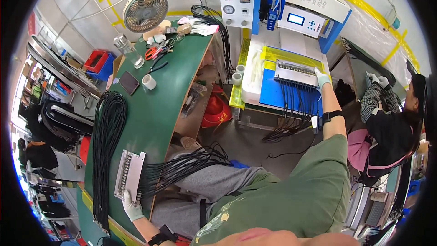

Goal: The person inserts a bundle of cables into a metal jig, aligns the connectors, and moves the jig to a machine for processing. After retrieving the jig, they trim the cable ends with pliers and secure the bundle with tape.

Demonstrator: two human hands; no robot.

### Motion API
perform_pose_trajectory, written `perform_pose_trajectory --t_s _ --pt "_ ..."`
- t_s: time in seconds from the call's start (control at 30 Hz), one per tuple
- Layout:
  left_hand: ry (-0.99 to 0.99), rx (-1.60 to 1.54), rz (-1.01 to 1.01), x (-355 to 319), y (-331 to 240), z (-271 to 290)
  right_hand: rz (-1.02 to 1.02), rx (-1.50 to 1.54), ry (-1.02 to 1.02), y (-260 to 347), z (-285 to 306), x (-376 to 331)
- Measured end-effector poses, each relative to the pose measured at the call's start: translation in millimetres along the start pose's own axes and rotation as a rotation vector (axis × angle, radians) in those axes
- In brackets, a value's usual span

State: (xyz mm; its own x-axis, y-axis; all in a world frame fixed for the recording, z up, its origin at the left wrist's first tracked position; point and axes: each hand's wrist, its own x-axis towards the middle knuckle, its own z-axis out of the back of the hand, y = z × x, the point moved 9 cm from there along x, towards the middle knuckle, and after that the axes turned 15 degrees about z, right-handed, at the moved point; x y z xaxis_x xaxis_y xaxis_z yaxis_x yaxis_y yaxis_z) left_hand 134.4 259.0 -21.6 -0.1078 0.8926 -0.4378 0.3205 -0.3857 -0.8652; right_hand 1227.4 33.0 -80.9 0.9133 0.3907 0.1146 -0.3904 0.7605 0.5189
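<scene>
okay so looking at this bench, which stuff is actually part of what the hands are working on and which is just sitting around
In hand:
- left hand on the near metal fixture loaded with black cables
- right hand on the far metal fixture on the blue machine bed
- loose cable bundle

Lying about:
- fan
- clear bottle
- phone
- tape roll
- red-handled scissors

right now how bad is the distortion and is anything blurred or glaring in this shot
Head view: strong fisheye bend with a black rim; the green table edge curves; the left hand and right hand look sharp; the pink blur at the bottom is out of focus; light is even, without harsh glare.
</scene>
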Motion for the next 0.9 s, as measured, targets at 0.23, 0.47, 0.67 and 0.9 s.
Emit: perform_pose_trajectory --t_s 0.23,0.47,0.67,0.9 --pt "-0.053 0.034 -0.032 -8 -2 -1 0.048 -0.477 0.275 120 52 -82" --pt "-0.037 0.046 -0.007 -12 -3 -3 0.134 -0.294 0.090 78 53 -83" --pt "-0.042 0.033 -0.002 -11 -2 -5 0.587 -0.137 0.353 -41 42 -106" --pt "-0.003 0.052 -0.015 -17 -2 -6 0.262 -0.487 0.289 -40 37 -176"
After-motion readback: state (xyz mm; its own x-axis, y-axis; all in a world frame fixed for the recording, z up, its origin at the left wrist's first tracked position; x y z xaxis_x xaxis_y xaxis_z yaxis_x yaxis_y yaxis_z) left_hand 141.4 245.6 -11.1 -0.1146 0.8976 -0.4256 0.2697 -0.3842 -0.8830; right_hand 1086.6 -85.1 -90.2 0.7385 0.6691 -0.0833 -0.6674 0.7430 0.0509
